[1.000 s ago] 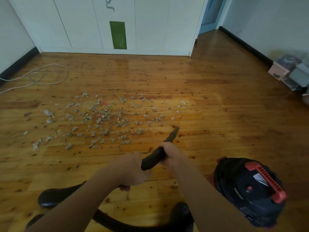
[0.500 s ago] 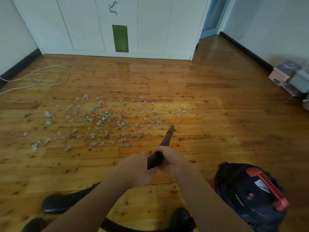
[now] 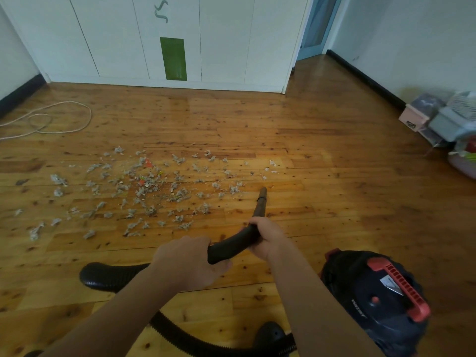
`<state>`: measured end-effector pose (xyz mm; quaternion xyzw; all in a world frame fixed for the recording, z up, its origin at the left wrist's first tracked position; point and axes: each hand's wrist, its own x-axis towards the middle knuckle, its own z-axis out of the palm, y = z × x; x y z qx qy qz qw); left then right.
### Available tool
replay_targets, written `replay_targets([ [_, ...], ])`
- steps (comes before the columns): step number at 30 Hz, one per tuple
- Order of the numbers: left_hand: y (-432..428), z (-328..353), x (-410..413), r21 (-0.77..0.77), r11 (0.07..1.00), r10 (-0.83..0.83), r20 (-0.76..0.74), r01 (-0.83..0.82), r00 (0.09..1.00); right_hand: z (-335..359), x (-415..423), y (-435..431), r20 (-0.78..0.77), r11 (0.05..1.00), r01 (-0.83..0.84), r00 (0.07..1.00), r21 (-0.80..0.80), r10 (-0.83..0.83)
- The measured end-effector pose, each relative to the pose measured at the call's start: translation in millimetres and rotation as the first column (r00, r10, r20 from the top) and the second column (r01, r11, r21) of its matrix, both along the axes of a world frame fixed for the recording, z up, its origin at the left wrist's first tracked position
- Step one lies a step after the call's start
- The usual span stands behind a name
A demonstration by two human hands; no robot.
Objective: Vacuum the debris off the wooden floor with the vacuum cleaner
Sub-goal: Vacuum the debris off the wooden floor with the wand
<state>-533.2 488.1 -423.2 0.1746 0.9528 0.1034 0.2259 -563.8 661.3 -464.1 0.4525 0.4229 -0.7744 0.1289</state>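
Both left hand (image 3: 185, 264) and right hand (image 3: 270, 238) fingers (image 3: 255, 222) grasp the nozzle (image 3: 260, 207) (debris (image 3: 144, 191) just beyond).

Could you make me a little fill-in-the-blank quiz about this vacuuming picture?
The handle of the vacuum cleaner is coloured ____.
Most debris lies to the ____ of the nozzle.
Of the left hand and right hand on the hose, the ____ one grips nearer the nozzle.
The white cupboard bears a ____ rectangle.
Missing words: red; left; right; green.

Bare forearms (image 3: 134, 302); black left shoe (image 3: 103, 276) and right shoe (image 3: 270, 333), perhaps perforated clogs.
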Motion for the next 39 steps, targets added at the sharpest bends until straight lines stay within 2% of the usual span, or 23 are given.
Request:
replay_targets([
  [7,10,0,2,0.074,0.994,-0.070,-0.066,0.075,0.995,-3,-1,7,0.005,0.995,0.089,0.996,0.033,-0.089],
  [11,13,-7,2,0.087,0.991,-0.085,-0.163,0.100,0.983,-1,5,-1,-0.030,0.990,0.142,0.989,0.004,-0.142],
  [15,14,-11,2,0.128,0.987,-0.072,-0.188,0.097,0.979,5,16,-11,-0.034,0.986,0.164,0.986,-0.020,-0.164],
  [20,18,-15,7,0.123,0.987,-0.080,-0.198,0.106,0.977,8,21,-12,-0.018,0.976,0.219,0.976,0.022,-0.218],
  [25,20,-12,9,0.130,0.986,-0.075,-0.195,0.101,0.978,13,24,-12,-0.025,0.975,0.216,0.976,0.054,-0.215],
  [39,30,-23,2,0.143,0.990,0.002,-0.172,0.023,0.985,12,7,-3,-0.014,0.993,0.118,0.993,0.001,-0.117],
])
